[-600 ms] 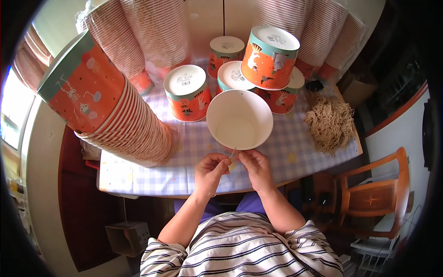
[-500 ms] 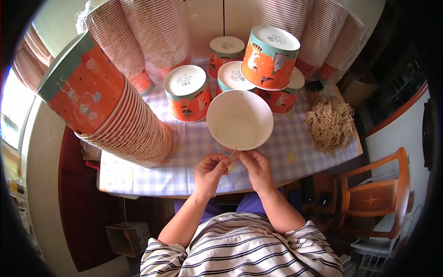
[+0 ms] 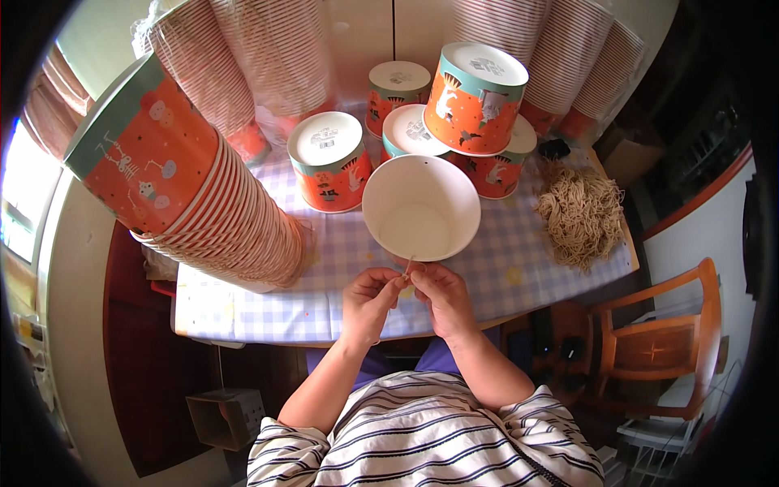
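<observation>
The left hand (image 3: 371, 302) and right hand (image 3: 446, 300) pinch a cord (image 3: 411, 265) at the near edge of the upright bucket (image 3: 422, 215) on the tabletop (image 3: 251, 312). Attachment there appears unfinished; the far hole (image 3: 426, 161) shows no cord.

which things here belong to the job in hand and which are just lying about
Seem part of the job:
pale string at the left hand and right hand
open tub just beyond
tangled cord pile
upside-down tubs
nested tub stack

Apparently just lying about:
wooden chair
cardboard box
small black item
</observation>
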Tool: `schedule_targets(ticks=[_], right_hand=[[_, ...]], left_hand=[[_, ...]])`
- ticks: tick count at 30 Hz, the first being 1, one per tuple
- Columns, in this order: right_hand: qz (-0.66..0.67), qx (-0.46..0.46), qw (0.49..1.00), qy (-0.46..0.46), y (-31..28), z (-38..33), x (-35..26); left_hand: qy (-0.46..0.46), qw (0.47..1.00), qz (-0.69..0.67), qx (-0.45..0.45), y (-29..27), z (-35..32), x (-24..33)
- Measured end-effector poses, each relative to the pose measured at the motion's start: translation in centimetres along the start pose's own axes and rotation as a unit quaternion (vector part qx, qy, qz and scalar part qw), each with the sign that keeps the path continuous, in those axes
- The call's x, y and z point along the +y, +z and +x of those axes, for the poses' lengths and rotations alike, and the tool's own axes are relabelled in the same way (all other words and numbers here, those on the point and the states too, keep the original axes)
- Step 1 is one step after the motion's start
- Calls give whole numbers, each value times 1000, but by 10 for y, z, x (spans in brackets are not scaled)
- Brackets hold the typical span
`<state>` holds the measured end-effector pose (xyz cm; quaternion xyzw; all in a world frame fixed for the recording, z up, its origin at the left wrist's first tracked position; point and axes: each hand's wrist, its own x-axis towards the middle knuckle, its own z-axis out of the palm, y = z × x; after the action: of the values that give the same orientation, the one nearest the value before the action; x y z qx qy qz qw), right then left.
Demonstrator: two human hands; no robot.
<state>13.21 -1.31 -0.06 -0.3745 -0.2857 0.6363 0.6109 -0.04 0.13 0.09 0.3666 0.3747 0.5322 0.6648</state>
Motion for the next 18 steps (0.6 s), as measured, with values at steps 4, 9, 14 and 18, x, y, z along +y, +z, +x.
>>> schedule_targets(ticks=[4,9,14,18], right_hand=[[-16,11,1000,-7,-2,-1,0],[-37,25,999,-26,-1,-2,-1],[-57,24,997,-34,1,-3,-4],[-29,30,999,-9,2,-1,-5]], left_hand=[[-9,1000,-11,-3,-3,1,-1],[-18,999,-27,-11,-2,0,-1],[86,989,111,-42,3,1,-5],[143,969,199,-38,-2,4,-8]])
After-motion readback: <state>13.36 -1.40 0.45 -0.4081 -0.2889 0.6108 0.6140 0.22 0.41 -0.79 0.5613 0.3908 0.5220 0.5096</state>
